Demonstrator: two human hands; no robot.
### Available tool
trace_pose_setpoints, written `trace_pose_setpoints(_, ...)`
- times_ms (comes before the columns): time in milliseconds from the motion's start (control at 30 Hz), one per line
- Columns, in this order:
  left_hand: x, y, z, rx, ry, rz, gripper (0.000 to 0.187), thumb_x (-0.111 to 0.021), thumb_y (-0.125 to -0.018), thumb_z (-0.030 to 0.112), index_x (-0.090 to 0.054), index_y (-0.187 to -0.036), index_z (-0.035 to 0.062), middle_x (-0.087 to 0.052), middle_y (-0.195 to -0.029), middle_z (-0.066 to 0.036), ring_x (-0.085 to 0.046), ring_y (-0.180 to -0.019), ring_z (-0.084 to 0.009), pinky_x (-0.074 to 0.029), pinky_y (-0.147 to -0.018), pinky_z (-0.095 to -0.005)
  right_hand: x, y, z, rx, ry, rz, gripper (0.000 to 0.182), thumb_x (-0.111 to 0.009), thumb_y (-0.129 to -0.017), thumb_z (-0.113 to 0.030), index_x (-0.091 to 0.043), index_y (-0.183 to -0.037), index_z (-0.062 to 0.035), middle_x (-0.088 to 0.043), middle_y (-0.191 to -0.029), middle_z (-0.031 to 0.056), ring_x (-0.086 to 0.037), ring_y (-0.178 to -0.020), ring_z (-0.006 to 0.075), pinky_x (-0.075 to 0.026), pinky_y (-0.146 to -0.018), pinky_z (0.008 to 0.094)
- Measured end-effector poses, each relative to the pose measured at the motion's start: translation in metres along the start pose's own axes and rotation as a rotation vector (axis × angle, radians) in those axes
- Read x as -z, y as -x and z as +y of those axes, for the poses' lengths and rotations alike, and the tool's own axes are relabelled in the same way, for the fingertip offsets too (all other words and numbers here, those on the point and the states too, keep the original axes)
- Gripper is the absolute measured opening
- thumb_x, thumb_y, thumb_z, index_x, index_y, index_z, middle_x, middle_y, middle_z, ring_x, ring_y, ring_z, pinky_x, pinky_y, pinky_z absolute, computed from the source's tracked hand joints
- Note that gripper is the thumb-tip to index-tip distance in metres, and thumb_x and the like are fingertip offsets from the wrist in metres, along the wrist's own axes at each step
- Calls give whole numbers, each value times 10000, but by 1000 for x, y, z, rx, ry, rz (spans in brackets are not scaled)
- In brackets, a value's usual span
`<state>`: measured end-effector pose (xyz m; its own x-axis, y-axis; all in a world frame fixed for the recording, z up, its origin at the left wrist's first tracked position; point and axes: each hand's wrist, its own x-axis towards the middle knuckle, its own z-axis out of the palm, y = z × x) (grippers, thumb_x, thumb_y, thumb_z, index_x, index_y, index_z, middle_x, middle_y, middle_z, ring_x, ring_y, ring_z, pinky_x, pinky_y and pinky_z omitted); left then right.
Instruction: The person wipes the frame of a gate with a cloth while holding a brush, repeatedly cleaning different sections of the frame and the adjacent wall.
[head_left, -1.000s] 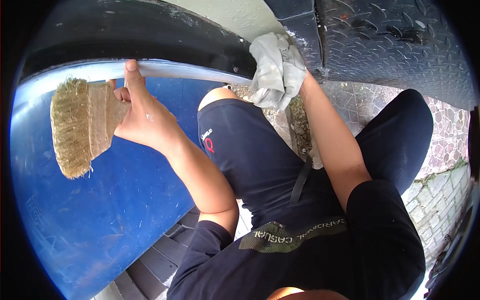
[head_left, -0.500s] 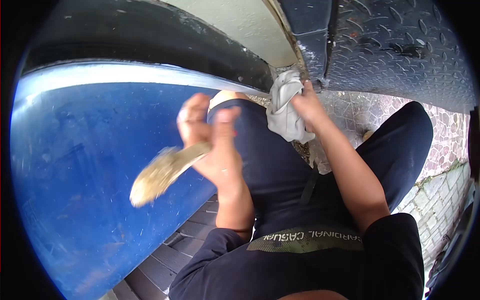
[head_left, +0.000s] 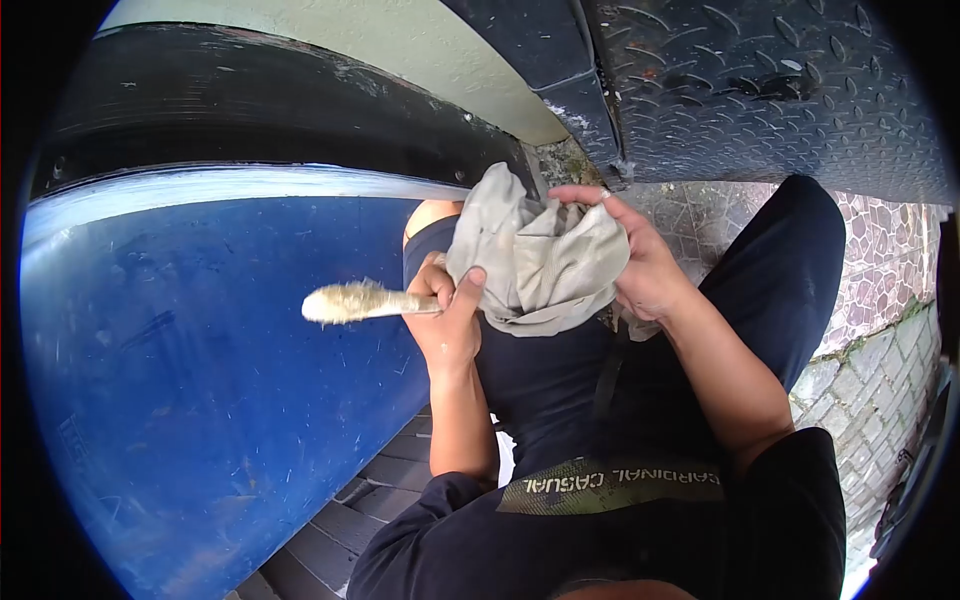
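A crumpled grey cloth [head_left: 535, 255] is stretched between both hands above my lap. My left hand [head_left: 450, 310] grips a brush [head_left: 365, 302] by its handle, with the pale bristled end pointing left over the blue surface. The thumb of that same hand also pinches the left edge of the cloth. At the cloth's right side, my right hand [head_left: 645, 265] holds it with the fingers behind its upper edge.
A large scratched blue panel [head_left: 220, 380] fills the left, with a black band [head_left: 260, 110] above it. Dark diamond-plate metal [head_left: 760, 100] is at the upper right. Patterned paving [head_left: 880, 270] and grey bricks [head_left: 860, 390] lie at the right.
My left hand has moved right and now touches the cloth, still with the brush. The cloth, bunched up in my right hand before, is spread wider and has shifted slightly left.
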<state>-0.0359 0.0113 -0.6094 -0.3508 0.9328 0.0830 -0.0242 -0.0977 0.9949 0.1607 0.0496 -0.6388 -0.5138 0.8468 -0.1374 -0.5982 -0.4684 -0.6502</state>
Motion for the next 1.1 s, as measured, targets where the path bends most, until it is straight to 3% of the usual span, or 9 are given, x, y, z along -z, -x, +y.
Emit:
trace_pose_setpoints(100, -2, 9, 6, 31, 83, -41, 241, -732, -709, 41, -514, -797, -9, -542, -1035, -135, -524, -920, -161, -374, -880, -274, -16, -3, 9, 163, -69, 115, 503, -649, -755, 56, -445, -1190, -93, -515, -1089, 6, -508, -1019, 100, -442, -879, 258)
trace_pose_setpoints(167, 7, 10, 7, 97, 18, -111, 620, -748, -695, 91, -448, -1183, -146, -534, -1126, -154, -527, -996, -191, -379, -885, -275, -24, -7, 10, 337, -55, 211, 391, -635, -763, 52, -423, -1058, -91, -489, -951, -8, -500, -912, 92, -440, -810, 256)
trace_pose_setpoints(333, 4, 9, 19, -166, -45, 41, 325, -707, -708, 70, -543, -939, -91, -545, -985, -98, -520, -916, -154, -384, -859, -271, 7, -7, 11, 516, 818, 471, 203, -484, -874, -126, -436, -1059, -57, -496, -974, 30, -496, -945, 142, -399, -840, 260)
trace_pose_setpoints(467, -1, 10, 26, -365, 152, 125, 234, -620, -701, 9, -547, -912, -58, -533, -984, -116, -549, -931, -219, -396, -908, -335, 29, -5, 8, 311, 1079, 492, 307, -442, -880, -156, -483, -1150, -15, -594, -1044, 108, -570, -976, 234, -436, -860, 313)
trace_pose_setpoints(600, -5, 11, 32, -416, 235, 141, 320, -591, -682, 5, -511, -986, -54, -548, -1078, -190, -555, -1025, -307, -420, -945, -436, 2, 6, -15, -475, 285, 255, 406, -540, -848, -197, -494, -1222, -47, -549, -1116, 101, -543, -1059, 193, -459, -873, 308)
trace_pose_setpoints(667, -11, 15, 34, -387, 280, 132, 364, -595, -684, 33, -495, -1021, -64, -551, -1097, -217, -545, -1060, -338, -423, -945, -469, 1, 12, 10, -56, -179, -147, 571, -581, -823, -195, -368, -1340, -76, -420, -1299, 92, -452, -1178, 182, -401, -962, 332)
trace_pose_setpoints(800, -22, 39, 23, -150, 338, 112, 204, -607, -721, 68, -532, -867, -54, -514, -1146, -234, -555, -1034, -341, -381, -973, -484, -29, 13, 34, 398, 470, -207, 959, -679, -719, -27, -65, -1453, -91, -267, -1404, 112, -246, -1335, 206, -235, -1067, 342)
trace_pose_setpoints(967, -16, 35, 24, 148, 490, -106, 283, -547, -803, -43, -375, -594, 42, -496, -1130, -228, -616, -932, -399, -551, -782, -509, -20, 4, 51, 300, 95, 102, 168, -559, -842, -67, -487, -993, -62, -559, -1019, 36, -531, -971, 114, -436, -863, 290)
trace_pose_setpoints(1100, -3, 20, 34, 72, 466, -277, 264, -521, -828, 2, -374, -611, 34, -490, -1132, -238, -622, -891, -407, -591, -665, -482, -12, -16, 34, 264, -343, 304, 67, -476, -911, -151, -453, -955, -107, -559, -914, 35, -561, -789, 95, -476, -662, 233)
